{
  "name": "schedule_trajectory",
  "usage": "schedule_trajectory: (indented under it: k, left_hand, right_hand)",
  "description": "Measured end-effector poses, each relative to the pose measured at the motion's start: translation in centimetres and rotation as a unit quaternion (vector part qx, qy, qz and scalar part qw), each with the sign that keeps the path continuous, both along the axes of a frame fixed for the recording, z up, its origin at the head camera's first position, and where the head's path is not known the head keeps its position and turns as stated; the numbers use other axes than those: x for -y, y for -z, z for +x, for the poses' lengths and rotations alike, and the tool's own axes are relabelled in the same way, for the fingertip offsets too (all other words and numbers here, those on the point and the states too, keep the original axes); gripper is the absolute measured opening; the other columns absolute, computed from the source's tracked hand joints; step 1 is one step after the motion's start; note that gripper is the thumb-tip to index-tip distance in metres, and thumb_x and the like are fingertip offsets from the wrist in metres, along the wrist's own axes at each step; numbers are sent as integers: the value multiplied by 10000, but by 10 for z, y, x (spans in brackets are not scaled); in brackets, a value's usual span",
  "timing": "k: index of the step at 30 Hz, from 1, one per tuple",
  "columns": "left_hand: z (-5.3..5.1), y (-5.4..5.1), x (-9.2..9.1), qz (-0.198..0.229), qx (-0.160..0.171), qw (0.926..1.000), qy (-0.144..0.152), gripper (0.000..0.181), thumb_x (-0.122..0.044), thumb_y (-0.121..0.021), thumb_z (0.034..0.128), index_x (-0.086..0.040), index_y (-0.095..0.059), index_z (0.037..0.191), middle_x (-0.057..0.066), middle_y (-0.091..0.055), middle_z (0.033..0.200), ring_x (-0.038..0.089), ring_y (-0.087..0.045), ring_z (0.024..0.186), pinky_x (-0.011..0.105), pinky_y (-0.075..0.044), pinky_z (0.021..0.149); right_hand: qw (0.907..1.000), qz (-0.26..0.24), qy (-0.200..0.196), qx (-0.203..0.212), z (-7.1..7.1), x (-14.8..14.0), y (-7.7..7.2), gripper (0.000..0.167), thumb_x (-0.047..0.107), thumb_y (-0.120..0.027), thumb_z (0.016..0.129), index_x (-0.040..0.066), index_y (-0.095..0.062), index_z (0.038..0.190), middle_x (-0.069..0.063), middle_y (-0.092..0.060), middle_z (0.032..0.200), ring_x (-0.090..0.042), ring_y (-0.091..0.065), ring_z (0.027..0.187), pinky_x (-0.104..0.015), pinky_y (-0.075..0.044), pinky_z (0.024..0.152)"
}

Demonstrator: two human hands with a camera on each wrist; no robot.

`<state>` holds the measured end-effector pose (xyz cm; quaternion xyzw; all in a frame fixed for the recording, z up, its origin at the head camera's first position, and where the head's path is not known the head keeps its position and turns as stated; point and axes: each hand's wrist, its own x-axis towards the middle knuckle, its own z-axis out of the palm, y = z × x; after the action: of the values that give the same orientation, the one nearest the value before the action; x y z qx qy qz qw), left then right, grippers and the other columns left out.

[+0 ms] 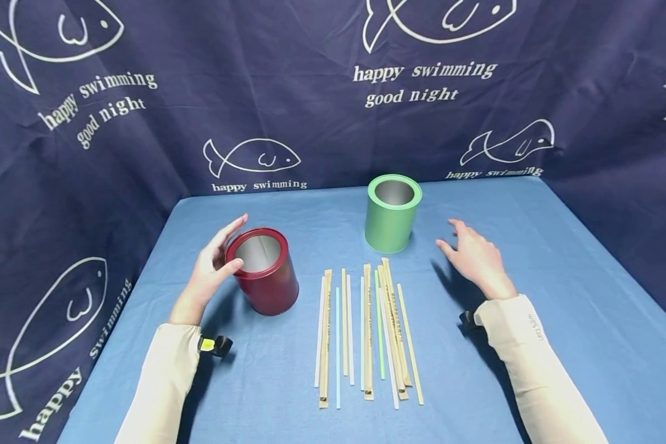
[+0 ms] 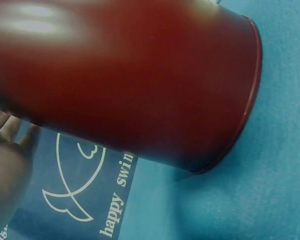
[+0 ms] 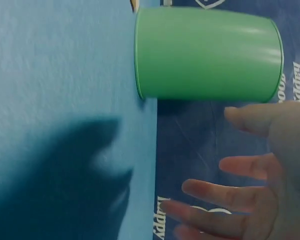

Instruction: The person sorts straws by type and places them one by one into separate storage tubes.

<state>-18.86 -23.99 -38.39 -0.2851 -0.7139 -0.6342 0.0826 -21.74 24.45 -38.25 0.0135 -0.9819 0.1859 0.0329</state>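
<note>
A dark red can (image 1: 269,287) with an open top stands at the left of the blue table. My left hand (image 1: 213,262) is at its left side near the rim, thumb in front and fingers extended behind; firm contact cannot be told. The red can (image 2: 140,75) fills much of the left wrist view and partly hides the fingers. A green can (image 1: 390,225) stands upright farther back, right of the middle. To its right my right hand (image 1: 474,256) hovers above the table, holding nothing. The right wrist view shows its spread fingers apart from the green can (image 3: 207,55).
Several thin straws (image 1: 379,327) lie side by side between the hands, some plain white, blue or green, others in brown paper wrappers. The blue tabletop (image 1: 288,382) ends at a dark blue curtain (image 1: 322,92) with fish prints.
</note>
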Motion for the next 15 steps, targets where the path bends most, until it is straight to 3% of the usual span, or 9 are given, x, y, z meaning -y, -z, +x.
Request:
schedule_trajectory:
  k: [6,15]
  left_hand:
    - [2,3,1,-2,95,9999,61,684,156,-506,823,36,-333,1473,25,-403,1539,86,-411,1382,154,-393,1079]
    - [4,4,-1,-267,136,9995,-82,693,145,-538,817,19,-350,1472,-2,-405,1534,77,-425,1355,161,-423,1055]
  right_hand:
    - [9977,-639,43,-224,4,5,2,494,352,-525,980,21,-494,1345,-206,-673,1174,-448,-595,1098,-597,-436,891]
    - [9959,-867,-250,1,10,9,8,411,303,-555,974,44,-556,1293,-210,-681,1154,-393,-642,1069,-564,-444,917]
